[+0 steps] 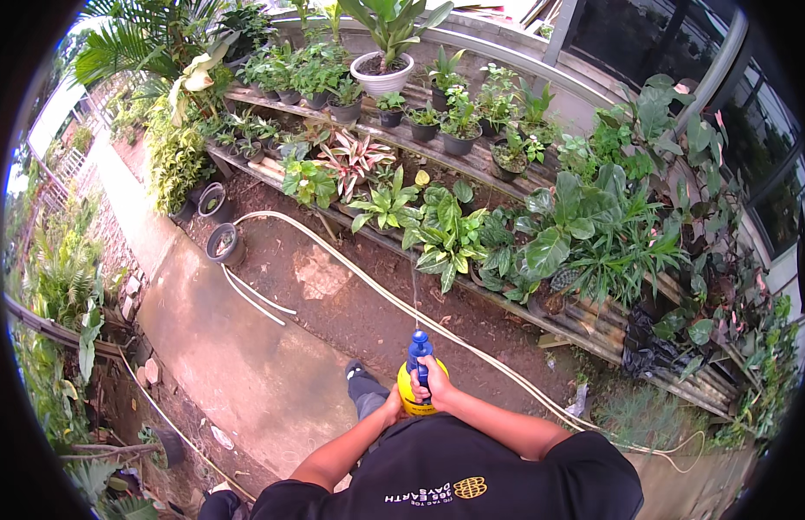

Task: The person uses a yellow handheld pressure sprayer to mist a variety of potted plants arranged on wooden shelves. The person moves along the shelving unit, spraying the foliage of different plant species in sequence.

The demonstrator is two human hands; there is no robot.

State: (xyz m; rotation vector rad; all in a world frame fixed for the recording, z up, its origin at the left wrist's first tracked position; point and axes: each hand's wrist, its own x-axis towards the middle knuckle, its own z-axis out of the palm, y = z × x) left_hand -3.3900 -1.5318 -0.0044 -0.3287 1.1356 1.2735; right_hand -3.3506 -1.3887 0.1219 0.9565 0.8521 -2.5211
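Note:
In front of my chest I hold a yellow pressure pump sprayer [405,388] with a blue pump head [418,344]. My right hand [433,383] is wrapped around its blue handle. Against the left side of the yellow tank rests my left hand [393,404], partly hidden by the bottle and my shirt. A thin jet of water [416,292] leaves the nozzle towards the leafy potted plants. Nearest to it on the low bench stands a plant with pale-veined green leaves [449,237]. Beside that grows a fiddle-leaf plant [574,218].
A tiered wooden bench [500,300] crosses ahead, crowded with potted plants. A pale hose [370,281] loops over the soil between me and the bench. Two dark pots [236,250] sit on the ground at left, by the concrete path [207,351]. Black plastic [649,348] hangs at right.

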